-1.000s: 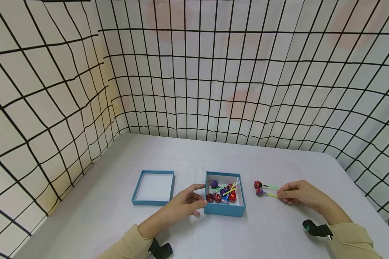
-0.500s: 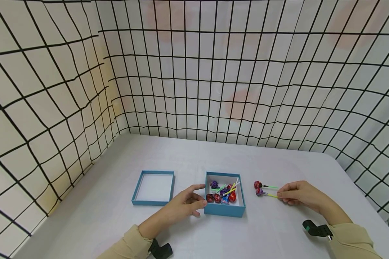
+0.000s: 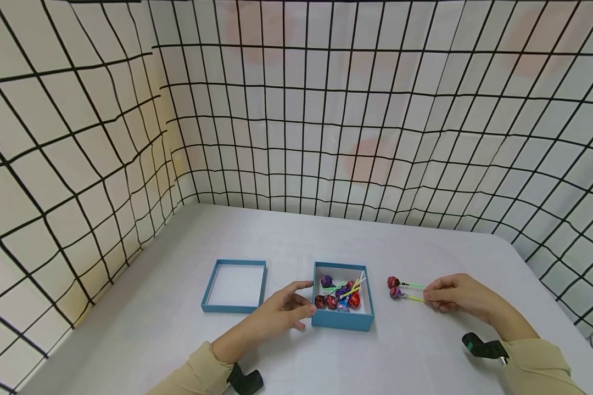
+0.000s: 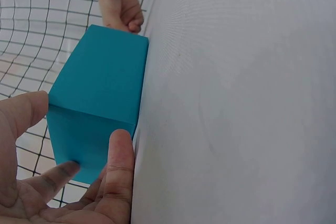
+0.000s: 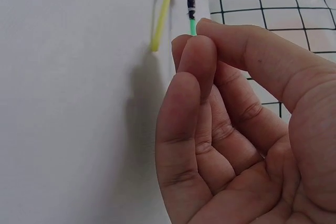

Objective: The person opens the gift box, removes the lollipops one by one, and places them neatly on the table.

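Observation:
In the head view, a blue box (image 3: pixel 343 322) stands uncovered with several wrapped lollipops (image 3: pixel 331 302) inside, red and purple, their sticks pointing various ways. My left hand (image 3: pixel 283 311) is at its left side; in the left wrist view, spread fingertips (image 4: pixel 121 142) touch the box wall (image 4: pixel 105 72). To the right of the box are two more lollipops side by side. My right hand (image 3: pixel 458 297) pinches the green stick (image 5: pixel 192 27) of the red-headed lollipop (image 3: pixel 392 282) between thumb and fingers. The purple lollipop (image 3: pixel 395 293) with a yellow stick (image 5: pixel 161 20) lies beside it, apart from the fingers.
A shallow blue lid (image 3: pixel 234 286) with a white inside lies left of the box. All of this sits on a white-covered table (image 3: pixel 356 362). A white backdrop with a black grid (image 3: pixel 296 109) rises behind the table and along both sides.

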Demonstrator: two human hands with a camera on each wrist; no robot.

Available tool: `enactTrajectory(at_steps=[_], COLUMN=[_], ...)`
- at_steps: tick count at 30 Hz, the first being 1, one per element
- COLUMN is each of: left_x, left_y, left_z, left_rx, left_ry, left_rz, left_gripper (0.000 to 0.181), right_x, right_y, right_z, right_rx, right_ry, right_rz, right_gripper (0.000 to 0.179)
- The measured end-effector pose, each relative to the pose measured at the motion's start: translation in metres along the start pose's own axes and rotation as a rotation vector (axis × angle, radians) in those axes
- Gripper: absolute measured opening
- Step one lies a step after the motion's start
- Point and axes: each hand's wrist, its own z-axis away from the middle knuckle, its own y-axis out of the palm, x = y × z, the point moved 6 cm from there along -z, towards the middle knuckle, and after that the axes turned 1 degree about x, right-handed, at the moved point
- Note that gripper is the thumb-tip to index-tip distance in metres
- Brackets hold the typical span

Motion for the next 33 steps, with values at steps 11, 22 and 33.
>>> enactTrajectory(at_steps=[11,22,33], left_x=[0.004,0.004,0.002], left_y=[-0.001,-0.001,0.0], left_z=[-0.002,-0.002,-0.002], left_rx=[-0.004,-0.004,-0.002], left_ry=[-0.015,-0.01,-0.004], left_rz=[0.003,0.003,0.007], left_gripper=[0.062,0.062,0.061], right_x=[0.031,0.094,0.142], right_y=[-0.001,0.013,0.044], right_z=[-0.001,-0.004,-0.016], right_rx=[0.017,0.031,0.091], right_ry=[-0.061,-0.114,-0.185], right_rz=[0.051,0.143,0.231], right_gripper=[0.039,0.036,0.027])
